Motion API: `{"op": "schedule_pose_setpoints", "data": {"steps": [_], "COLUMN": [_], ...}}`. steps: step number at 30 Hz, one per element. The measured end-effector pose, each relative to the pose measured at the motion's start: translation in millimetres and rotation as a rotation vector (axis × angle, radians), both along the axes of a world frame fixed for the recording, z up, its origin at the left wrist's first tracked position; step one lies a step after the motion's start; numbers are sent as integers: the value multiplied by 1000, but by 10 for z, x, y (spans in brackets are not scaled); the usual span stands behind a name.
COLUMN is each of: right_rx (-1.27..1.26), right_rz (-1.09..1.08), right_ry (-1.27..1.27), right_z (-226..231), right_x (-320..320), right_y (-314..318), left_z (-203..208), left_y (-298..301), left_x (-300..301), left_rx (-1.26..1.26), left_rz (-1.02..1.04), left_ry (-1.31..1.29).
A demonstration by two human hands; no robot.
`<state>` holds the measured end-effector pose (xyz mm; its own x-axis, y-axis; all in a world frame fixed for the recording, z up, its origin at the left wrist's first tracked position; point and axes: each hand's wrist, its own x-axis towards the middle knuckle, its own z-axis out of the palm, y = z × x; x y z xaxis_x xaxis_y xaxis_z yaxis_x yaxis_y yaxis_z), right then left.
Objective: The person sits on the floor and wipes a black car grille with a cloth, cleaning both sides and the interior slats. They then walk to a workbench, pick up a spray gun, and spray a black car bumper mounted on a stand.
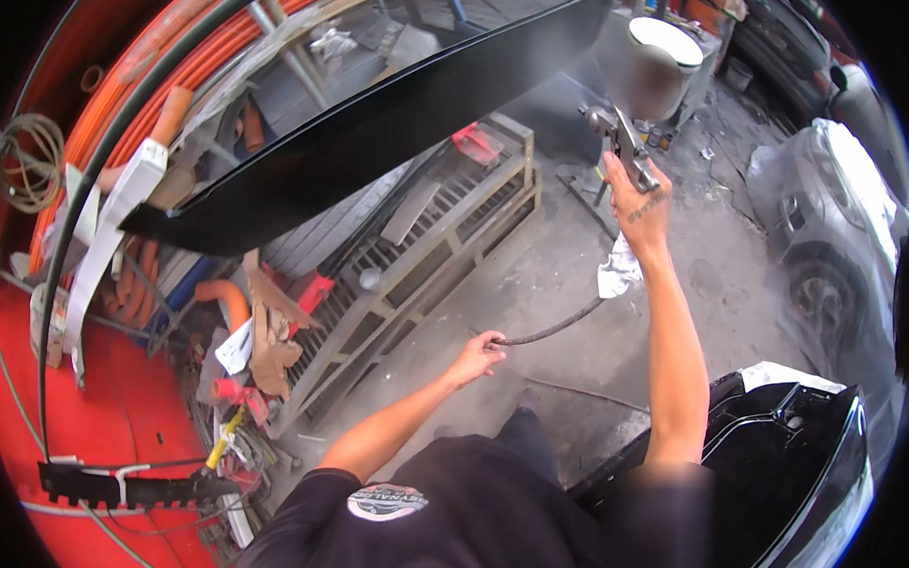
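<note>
My right hand (pixel 638 202) is wrapped round the handle of a metal spray gun (pixel 624 148), held up at the far end of a long black panel (pixel 380 131). A pale mist hangs by that end of the panel. The panel runs slantwise across the upper left, its surface dark and glossy. A dark air hose (pixel 563 329) curves from below the right hand, where a white cloth (pixel 619 270) hangs, to my left hand (pixel 477 359). The left fingers are closed round this hose, well below the panel.
A slatted metal rack (pixel 415 273) stands under the panel. Orange tubes (pixel 172 54) and clutter crowd the left, beside a red surface (pixel 120 413). Nearby on the right lies a glossy black car part (pixel 768 475); a partly covered car (pixel 827 227) stands beyond. A white-topped drum (pixel 666 41) is at the back.
</note>
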<state>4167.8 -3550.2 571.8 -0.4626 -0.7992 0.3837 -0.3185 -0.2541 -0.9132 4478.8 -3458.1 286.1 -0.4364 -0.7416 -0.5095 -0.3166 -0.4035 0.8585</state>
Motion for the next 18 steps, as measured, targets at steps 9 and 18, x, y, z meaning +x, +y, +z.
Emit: {"op": "schedule_pose_setpoints", "data": {"steps": [9,18], "right_rx": [32,-314], "right_rz": [191,605], "right_ry": [57,200], "right_z": [110,254], "right_x": [1786,3315], "right_y": [1082,1453], "left_z": [-339,-640], "left_y": [697,1170], "left_x": [1237,1972], "left_rx": [12,41], "left_rz": [46,212], "left_ry": [1,15]}}
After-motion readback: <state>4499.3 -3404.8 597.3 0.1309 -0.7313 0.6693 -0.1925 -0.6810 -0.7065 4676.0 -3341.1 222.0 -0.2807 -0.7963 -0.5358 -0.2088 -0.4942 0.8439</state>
